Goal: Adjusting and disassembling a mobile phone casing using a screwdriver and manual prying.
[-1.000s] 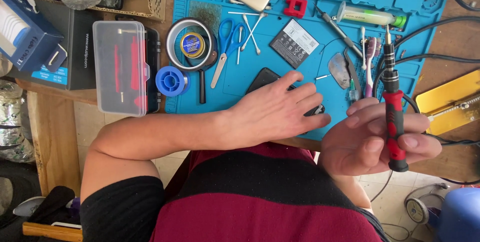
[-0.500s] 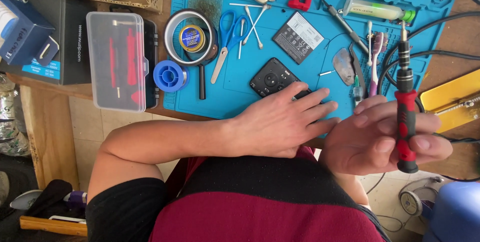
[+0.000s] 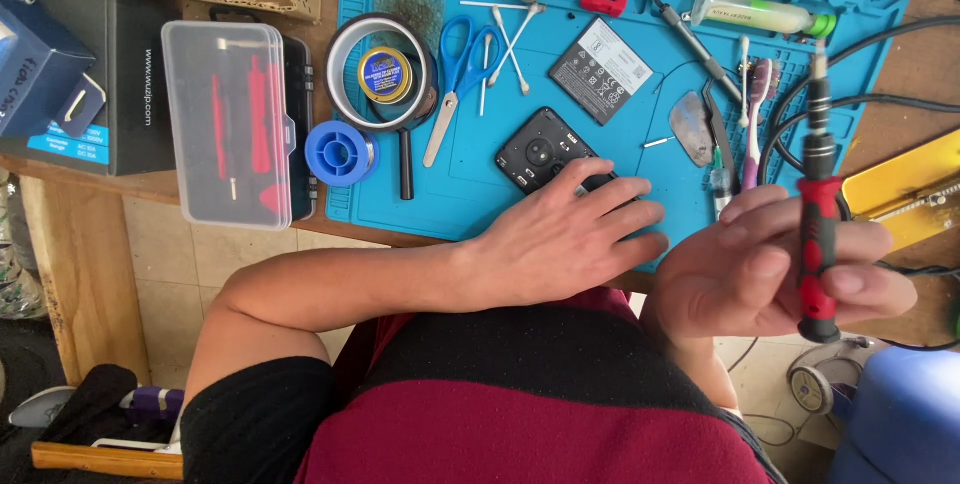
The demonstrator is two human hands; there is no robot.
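The left hand [image 3: 565, 239] is lying flat, fingers spread, pinning the black phone [image 3: 540, 151] near the blue mat's [image 3: 470, 199] front edge so it cannot slide. The right hand [image 3: 770, 269] is gripping the red-and-black screwdriver [image 3: 818, 194] upright, tip raised off the bench.

My left hand [image 3: 570, 239] now lies farther back, uncovering most of the black phone [image 3: 545, 152] it hid a second ago. My right hand [image 3: 770, 269] now holds the red-and-black screwdriver [image 3: 818, 214] nearly upright.
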